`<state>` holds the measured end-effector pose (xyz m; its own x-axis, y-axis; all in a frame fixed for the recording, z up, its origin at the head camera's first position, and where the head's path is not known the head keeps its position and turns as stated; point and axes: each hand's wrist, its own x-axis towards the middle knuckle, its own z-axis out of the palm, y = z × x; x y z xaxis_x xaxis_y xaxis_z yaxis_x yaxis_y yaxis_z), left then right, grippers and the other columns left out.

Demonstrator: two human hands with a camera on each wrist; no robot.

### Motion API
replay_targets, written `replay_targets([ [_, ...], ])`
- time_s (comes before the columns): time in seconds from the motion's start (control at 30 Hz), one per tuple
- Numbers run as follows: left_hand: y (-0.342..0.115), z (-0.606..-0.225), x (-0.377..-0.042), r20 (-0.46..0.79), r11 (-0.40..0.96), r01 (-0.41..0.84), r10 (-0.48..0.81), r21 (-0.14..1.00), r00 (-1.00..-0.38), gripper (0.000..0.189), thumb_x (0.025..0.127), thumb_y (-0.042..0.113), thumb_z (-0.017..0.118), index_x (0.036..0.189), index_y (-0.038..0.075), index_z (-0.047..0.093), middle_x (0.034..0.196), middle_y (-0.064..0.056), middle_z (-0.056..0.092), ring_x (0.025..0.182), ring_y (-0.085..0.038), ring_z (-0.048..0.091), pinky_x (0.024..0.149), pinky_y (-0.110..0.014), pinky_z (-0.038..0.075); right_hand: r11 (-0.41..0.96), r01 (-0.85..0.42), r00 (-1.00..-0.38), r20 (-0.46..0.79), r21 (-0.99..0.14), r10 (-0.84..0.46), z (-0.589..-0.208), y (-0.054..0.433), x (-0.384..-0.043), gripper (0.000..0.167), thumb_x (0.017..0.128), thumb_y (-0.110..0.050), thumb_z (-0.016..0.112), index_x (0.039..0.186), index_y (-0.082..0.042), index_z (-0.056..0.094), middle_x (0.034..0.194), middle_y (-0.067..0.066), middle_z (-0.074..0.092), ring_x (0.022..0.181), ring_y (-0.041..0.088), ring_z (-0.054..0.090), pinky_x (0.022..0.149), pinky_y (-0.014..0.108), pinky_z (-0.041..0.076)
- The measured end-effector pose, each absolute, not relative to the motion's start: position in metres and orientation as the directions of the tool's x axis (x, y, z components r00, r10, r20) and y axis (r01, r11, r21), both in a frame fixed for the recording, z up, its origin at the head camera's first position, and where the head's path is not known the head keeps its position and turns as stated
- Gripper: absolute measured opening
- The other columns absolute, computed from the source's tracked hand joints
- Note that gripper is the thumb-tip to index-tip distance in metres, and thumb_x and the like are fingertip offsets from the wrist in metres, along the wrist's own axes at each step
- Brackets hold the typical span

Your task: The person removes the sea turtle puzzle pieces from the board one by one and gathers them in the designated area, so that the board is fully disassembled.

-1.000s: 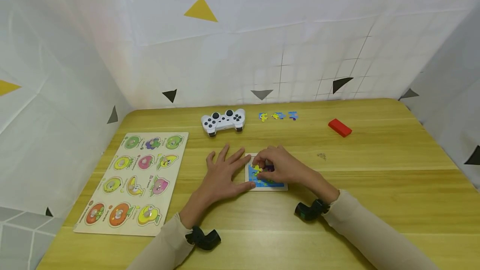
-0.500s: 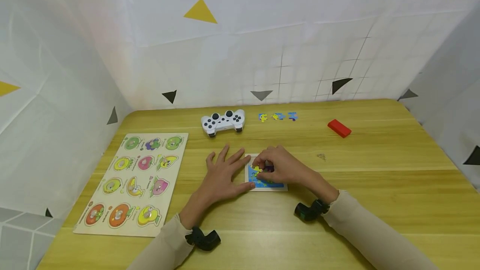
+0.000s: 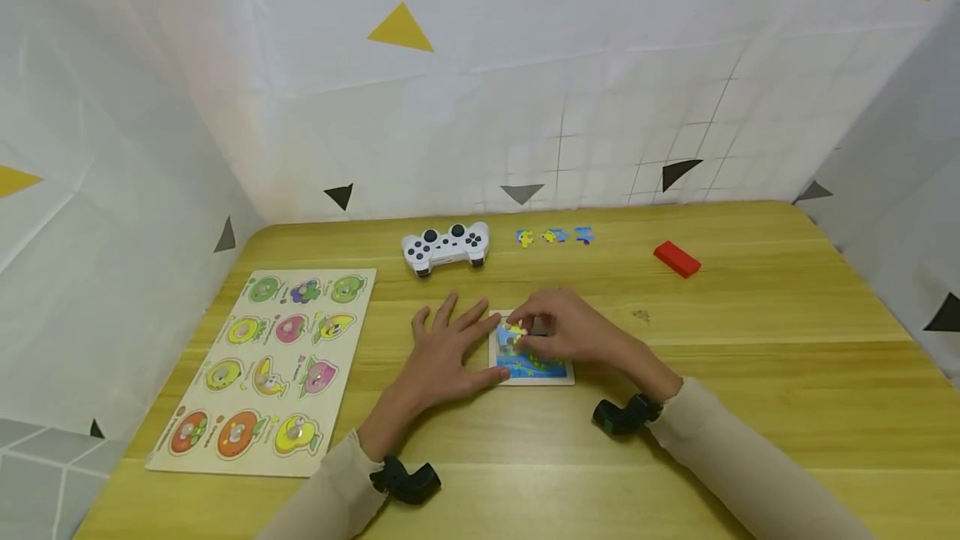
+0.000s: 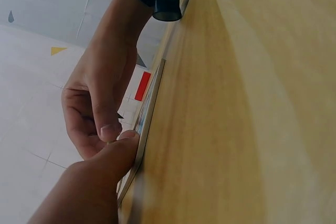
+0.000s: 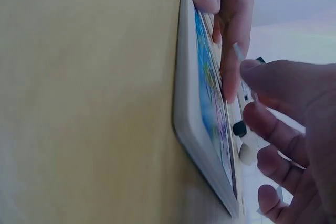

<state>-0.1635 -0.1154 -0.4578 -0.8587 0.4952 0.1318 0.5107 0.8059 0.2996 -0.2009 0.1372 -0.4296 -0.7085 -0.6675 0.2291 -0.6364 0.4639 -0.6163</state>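
Note:
A small framed jigsaw puzzle (image 3: 536, 369), blue with yellow and green shapes, lies on the table in the head view. My left hand (image 3: 444, 357) is spread beside it, thumb and forefinger touching the left side of its frame. Over the puzzle, my right hand (image 3: 573, 327) pinches a blue-and-yellow jigsaw piece (image 3: 510, 333) between thumb and fingers. The right wrist view shows that piece's thin edge (image 5: 238, 52) tilted and raised off the puzzle. Part of the puzzle is hidden under the right hand.
Several loose jigsaw pieces (image 3: 553, 236) lie at the back, right of a white game controller (image 3: 446, 248). A red block (image 3: 677, 259) is farther right. At left rests a wooden fruit puzzle board (image 3: 262, 373). Patterned white cloth walls surround the table (image 3: 750, 407).
The right hand has risen slightly with the jigsaw piece, and more of the puzzle's lower part shows. The left hand keeps its place. The head view has tilted a little.

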Motion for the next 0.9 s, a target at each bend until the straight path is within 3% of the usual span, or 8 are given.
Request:
replay_targets([
  [0.17, -0.116, -0.458, -0.163, 0.141, 0.808, 0.511, 0.492, 0.294, -0.859, 0.080, 0.086, 0.076, 0.056, 0.154, 0.035, 0.044, 0.166, 0.006, 0.035, 0.158, -0.041, 0.015, 0.114, -0.072, 0.011, 0.456, -0.610, -0.733, 0.243, -0.648, -0.635, -0.426, 0.142, -0.203, 0.025, 0.089, -0.020, 0.080, 0.114, -0.019, 0.078, 0.091, -0.010, 0.071, 0.085, 0.011, 0.059, 0.077, 0.029, 0.050],
  [0.5, -0.115, -0.460, -0.163, 0.142, 0.803, 0.512, 0.494, 0.303, -0.858, 0.081, 0.085, 0.077, 0.056, 0.154, 0.035, 0.045, 0.166, 0.006, 0.035, 0.158, -0.041, 0.015, 0.115, -0.071, 0.009, 0.449, -0.609, -0.748, 0.285, -0.653, -0.599, -0.425, 0.154, -0.212, 0.026, 0.088, -0.023, 0.081, 0.114, -0.020, 0.079, 0.089, -0.010, 0.069, 0.075, 0.013, 0.053, 0.064, 0.028, 0.045],
  [0.9, -0.116, -0.460, -0.162, 0.138, 0.810, 0.503, 0.485, 0.300, -0.863, 0.082, 0.085, 0.078, 0.055, 0.154, 0.035, 0.045, 0.166, 0.007, 0.035, 0.158, -0.040, 0.016, 0.115, -0.071, 0.010, 0.499, -0.576, -0.794, 0.297, -0.647, -0.531, -0.424, 0.174, -0.231, 0.028, 0.087, -0.015, 0.082, 0.115, -0.014, 0.077, 0.084, -0.005, 0.066, 0.075, 0.015, 0.051, 0.066, 0.026, 0.043],
])
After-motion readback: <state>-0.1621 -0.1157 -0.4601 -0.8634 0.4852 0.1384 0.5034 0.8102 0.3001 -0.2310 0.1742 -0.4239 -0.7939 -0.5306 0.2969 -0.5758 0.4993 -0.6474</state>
